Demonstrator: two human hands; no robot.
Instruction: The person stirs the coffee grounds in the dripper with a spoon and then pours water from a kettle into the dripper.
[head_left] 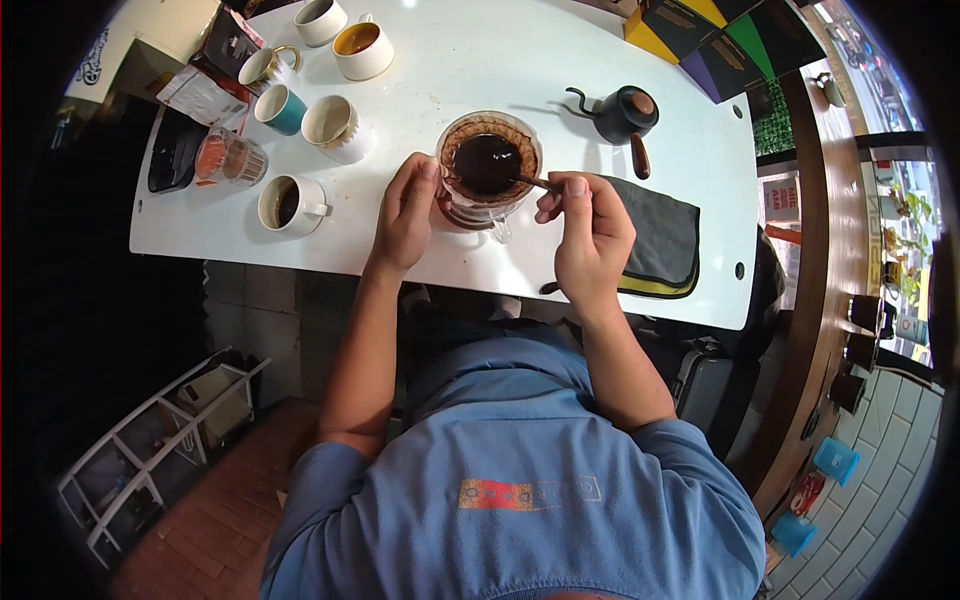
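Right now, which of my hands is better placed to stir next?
Your right hand, I'd say: it already holds the stirrer, which reaches into the dark liquid. Your left hand is beside the dripper, likely better for steadying.

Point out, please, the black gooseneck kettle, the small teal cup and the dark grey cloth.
Black kettle point(614, 120), head view: its body.
Teal cup point(292, 117), head view: its outer wall.
Grey cloth point(662, 238), head view: near its middle.

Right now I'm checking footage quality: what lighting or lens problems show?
Head view: fisheye bending of the table's edges, with black corners; small glare spots on the dark coffee; soft shadows beside the kettle; bright window at right, deep darkness at lower left hiding detail.
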